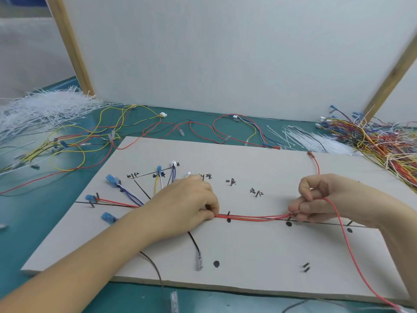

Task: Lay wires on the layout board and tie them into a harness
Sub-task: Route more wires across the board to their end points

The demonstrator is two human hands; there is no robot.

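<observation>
A grey layout board [248, 256] with drawn black lines, pegs and handwritten labels lies on the teal table. Several wires with blue terminals [111, 178] fan out on its left part. Red wires [252, 216] run along the board's middle line between my hands. My left hand [189, 204] pinches the wire bundle down at mid-board. My right hand [316, 199] pinches the red wires near a peg; one red wire [352, 247] trails from it toward the front right edge, another rises to a red terminal [310, 153]. A black wire with a clear terminal [199, 260] lies in front.
Loose coloured wires [101, 136] sprawl on the table behind the board. White cable ties [38, 109] are heaped at the back left, more ties [316, 141] and a wire tangle [383, 145] at the back right. A white panel [225, 53] stands behind.
</observation>
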